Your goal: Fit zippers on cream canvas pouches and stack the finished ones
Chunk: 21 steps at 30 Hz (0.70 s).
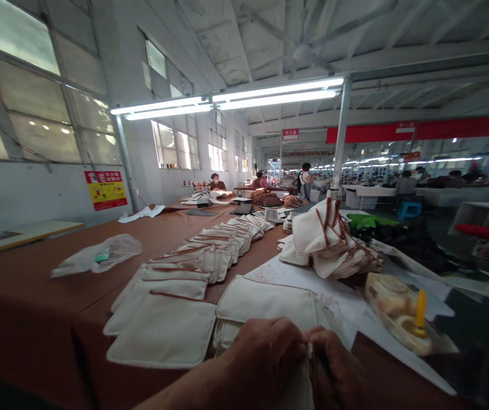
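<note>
Low in the middle of the view, my left hand and my right hand meet, both closed on the edge of one white fabric piece. Their fingertips pinch it from either side, and part of it is hidden behind the hands. Just beyond lies a stack of white sewn panels with piped edges. To the left, overlapping white panels with brown piping run in a long row away from me. A heaped pile of similar panels with brown strips sits at the right.
A yellow-handled brush stands in a stained plastic container at the right. White sheets cover part of the brown tabletop. A clear plastic bag lies left. A lamp post rises behind the pile. Several people work farther back.
</note>
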### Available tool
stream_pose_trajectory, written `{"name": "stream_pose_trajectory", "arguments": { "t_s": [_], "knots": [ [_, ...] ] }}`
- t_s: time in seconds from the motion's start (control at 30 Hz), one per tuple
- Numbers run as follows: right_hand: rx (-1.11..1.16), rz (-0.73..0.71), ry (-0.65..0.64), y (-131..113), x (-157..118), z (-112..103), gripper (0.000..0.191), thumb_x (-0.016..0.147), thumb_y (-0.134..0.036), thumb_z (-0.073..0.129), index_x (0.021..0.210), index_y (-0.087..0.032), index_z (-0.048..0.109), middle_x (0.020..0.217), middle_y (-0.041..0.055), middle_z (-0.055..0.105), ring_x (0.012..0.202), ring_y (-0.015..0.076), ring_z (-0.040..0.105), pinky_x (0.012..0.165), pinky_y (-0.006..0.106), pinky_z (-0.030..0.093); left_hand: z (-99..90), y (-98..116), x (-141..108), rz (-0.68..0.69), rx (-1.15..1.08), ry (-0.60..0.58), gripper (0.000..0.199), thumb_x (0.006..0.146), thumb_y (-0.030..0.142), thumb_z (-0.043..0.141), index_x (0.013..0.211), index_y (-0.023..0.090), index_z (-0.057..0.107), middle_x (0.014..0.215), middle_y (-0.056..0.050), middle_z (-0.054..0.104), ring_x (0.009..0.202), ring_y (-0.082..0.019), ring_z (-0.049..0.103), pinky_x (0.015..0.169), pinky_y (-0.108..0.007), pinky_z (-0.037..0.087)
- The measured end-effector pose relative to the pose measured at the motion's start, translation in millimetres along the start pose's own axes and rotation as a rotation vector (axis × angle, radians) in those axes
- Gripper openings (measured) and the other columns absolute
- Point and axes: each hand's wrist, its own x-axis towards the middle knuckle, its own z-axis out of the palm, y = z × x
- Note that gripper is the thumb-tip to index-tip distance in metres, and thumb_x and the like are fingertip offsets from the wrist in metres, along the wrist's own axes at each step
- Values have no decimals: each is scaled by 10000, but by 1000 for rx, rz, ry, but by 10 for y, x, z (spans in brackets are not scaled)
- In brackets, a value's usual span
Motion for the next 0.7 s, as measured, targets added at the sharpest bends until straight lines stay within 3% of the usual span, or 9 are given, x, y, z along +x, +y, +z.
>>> {"name": "stream_pose_trajectory", "arguments": {
  "t_s": [0.1, 0.2, 0.33, 0.5, 0.63, 0.7],
  "knots": [
    [154, 120, -283, 5, 156, -194, 141, 891, -325, 481, 805, -214, 489, 682, -24, 473, 624, 157, 453, 567, 256, 364, -45, -102, -11, 58, 97, -72, 224, 974, 262, 383, 841, 188, 548, 748, -29, 631, 619, -145, 526, 560, -260, 320],
    [460, 248, -469, 8, 276, -324, 155, 893, -342, 487, 833, -200, 473, 678, -44, 402, 590, 119, 336, 521, 225, 281, -59, -225, -26, 52, 7, -37, 195, 963, 243, 408, 849, 184, 555, 756, -5, 605, 640, -126, 491, 586, -234, 330],
    [652, 319, -521, 42, 308, -314, 194, 870, -356, 552, 824, -180, 488, 668, -50, 386, 585, 102, 280, 514, 219, 230, -69, -275, -55, -80, -385, -103, 316, 978, 390, 433, 797, 164, 559, 733, 16, 534, 659, -112, 449, 599, -202, 352],
    [624, 306, -553, 30, 287, -276, 207, 868, -368, 548, 813, -177, 490, 667, -55, 366, 573, 97, 255, 490, 213, 204, -79, -260, -55, -327, -871, -284, 463, 880, 593, 540, 807, 137, 579, 679, 12, 487, 590, -107, 416, 511, -207, 301],
    [556, 300, -569, -2, 311, -289, 192, 857, -358, 531, 803, -177, 498, 656, -56, 384, 562, 95, 278, 485, 208, 218, -25, -271, -21, -369, -1013, -334, 435, 742, 532, 738, 829, 119, 632, 725, -10, 548, 625, -108, 433, 526, -195, 309],
    [528, 285, -569, -1, 321, -293, 186, 848, -353, 531, 797, -176, 506, 658, -51, 399, 567, 97, 298, 495, 207, 233, 1, -263, -11, -381, -1037, -316, 393, 738, 481, 756, 810, 111, 648, 720, -11, 551, 621, -100, 418, 531, -191, 308]
  ]
}}
